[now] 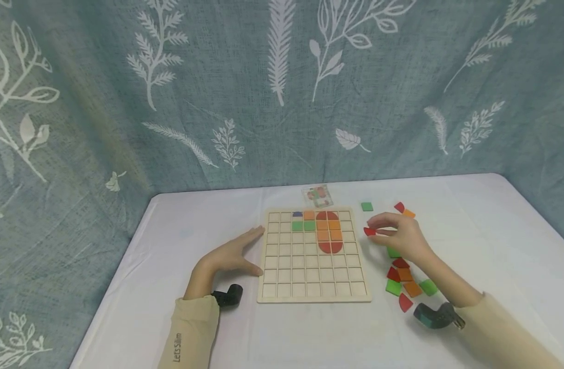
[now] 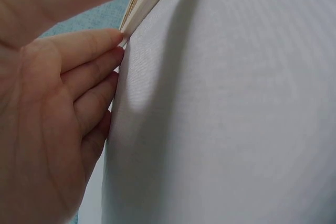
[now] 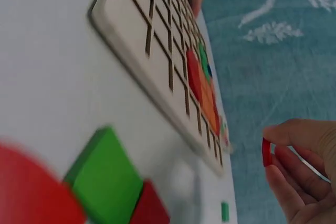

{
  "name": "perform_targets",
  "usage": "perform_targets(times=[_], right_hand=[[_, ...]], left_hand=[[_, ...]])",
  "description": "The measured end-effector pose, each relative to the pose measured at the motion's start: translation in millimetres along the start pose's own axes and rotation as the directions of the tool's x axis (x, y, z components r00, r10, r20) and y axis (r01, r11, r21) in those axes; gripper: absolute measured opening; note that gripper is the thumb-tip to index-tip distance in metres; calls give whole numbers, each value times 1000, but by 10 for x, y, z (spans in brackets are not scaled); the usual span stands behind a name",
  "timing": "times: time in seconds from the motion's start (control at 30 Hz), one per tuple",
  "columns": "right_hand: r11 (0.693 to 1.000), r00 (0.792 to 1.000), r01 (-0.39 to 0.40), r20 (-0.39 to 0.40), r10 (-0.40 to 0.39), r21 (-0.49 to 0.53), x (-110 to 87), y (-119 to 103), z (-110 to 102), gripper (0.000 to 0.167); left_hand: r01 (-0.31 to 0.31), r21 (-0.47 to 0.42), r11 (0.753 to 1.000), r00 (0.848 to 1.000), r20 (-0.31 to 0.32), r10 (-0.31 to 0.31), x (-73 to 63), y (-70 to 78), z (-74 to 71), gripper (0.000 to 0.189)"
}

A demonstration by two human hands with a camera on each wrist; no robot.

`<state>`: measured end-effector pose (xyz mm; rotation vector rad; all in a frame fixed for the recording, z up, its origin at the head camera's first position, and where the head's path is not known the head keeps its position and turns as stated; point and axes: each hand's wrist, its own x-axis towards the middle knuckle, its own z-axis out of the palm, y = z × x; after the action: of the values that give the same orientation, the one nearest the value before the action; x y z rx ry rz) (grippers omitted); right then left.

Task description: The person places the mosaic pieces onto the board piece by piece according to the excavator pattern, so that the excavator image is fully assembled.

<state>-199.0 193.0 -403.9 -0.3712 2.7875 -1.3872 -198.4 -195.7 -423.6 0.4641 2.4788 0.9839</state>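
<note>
A square wooden grid board lies on the white table. Set in its upper cells are two green squares, orange squares, red quarter-round tiles and a small dark blue piece. My left hand rests at the board's left edge, fingers extended, with index fingertip and thumb at the rim. Just off the board's right edge, my right hand pinches a red quarter-round tile between thumb and fingertips, raised over the table.
Loose green, orange and red tiles lie scattered right of the board, some partly under my right forearm. A lone green square sits farther back. Behind the board is a pattern card with coloured shapes. A patterned curtain hangs behind the table.
</note>
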Motion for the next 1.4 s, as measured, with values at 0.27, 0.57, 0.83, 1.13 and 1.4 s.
perform_targets(times=[0.27, 0.57, 0.83, 1.13, 1.4], right_hand=[[991, 987, 132, 86, -135, 39, 233, -272, 416, 26], [956, 954, 261, 114, -276, 131, 454, -465, 753, 25], [934, 920, 355, 160, -357, 37, 553, -527, 1051, 23], [924, 907, 380, 208, -365, -38, 599, -506, 1159, 20], [919, 913, 378, 208, -351, -108, 619, -508, 1179, 20]], left_hand=[[8, 9, 1000, 1000, -3, -8, -6, -9, 6, 106], [6, 10, 1000, 1000, -8, -6, 9, -5, 6, 105], [25, 17, 1000, 1000, -6, -25, 1, -7, -8, 106], [18, 16, 1000, 1000, 4, -18, 8, 16, -7, 104], [16, 26, 1000, 1000, 4, -16, -7, 21, -14, 104]])
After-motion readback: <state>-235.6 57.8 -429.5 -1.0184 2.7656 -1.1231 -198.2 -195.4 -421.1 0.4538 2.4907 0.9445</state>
